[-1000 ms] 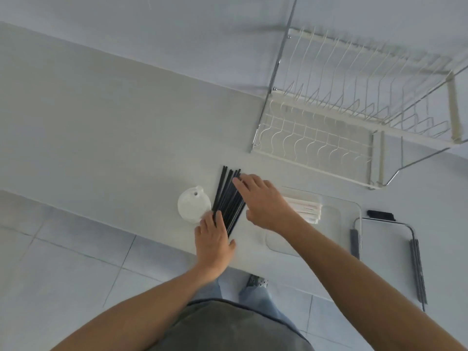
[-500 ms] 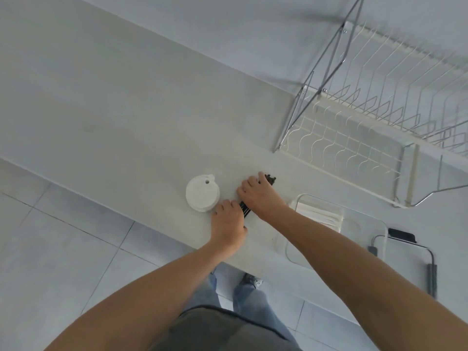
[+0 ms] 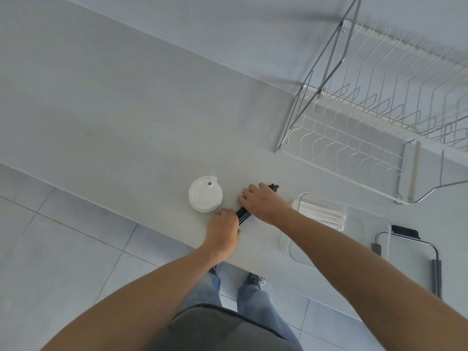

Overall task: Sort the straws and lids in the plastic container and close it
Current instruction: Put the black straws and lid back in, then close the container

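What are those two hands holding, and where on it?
A bundle of black straws: the left hand grips the near end, and the right hand covers the middle and far part, tips poking out beyond it.

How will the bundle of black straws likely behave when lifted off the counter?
The black straws look thin and round, so loose ones would probably roll or slip out. Both hands, left hand and right hand, squeeze them together, suggesting they splay easily.
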